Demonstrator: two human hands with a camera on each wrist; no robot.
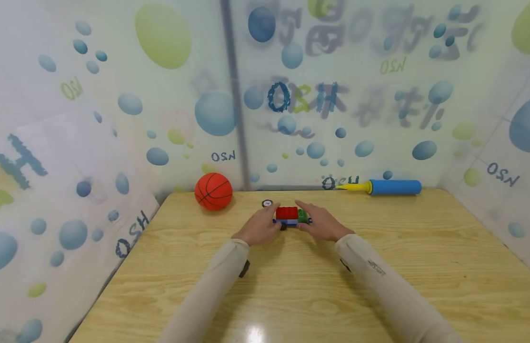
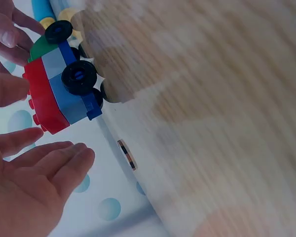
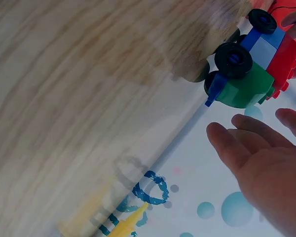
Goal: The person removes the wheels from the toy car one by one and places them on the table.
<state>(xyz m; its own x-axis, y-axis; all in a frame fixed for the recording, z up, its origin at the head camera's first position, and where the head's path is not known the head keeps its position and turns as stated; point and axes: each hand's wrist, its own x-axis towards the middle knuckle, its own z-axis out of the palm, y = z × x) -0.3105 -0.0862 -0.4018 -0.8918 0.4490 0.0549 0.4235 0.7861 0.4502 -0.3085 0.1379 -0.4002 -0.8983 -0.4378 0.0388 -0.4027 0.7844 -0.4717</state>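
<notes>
A toy car built of plastic blocks [image 1: 287, 213] stands on its black wheels on the table. Red studded blocks top its left part, a green block [image 3: 244, 89] forms the right end, and blue and pale blocks lie beneath. My left hand [image 1: 261, 226] is at the car's left end; in the left wrist view its fingers [image 2: 64, 165] are extended, with a gap from the car. On the other side, my right hand [image 1: 324, 223] is beside the green end. The right wrist view shows its fingers [image 3: 237, 140] loosely extended, apart from the car.
Behind the left hand lies a small round black-and-white disc [image 1: 267, 203]. A red basketball [image 1: 214, 191] sits at the back left. At the back right is a blue pump with a yellow nozzle [image 1: 393, 187]. Patterned walls border the wooden table [image 1: 282, 286].
</notes>
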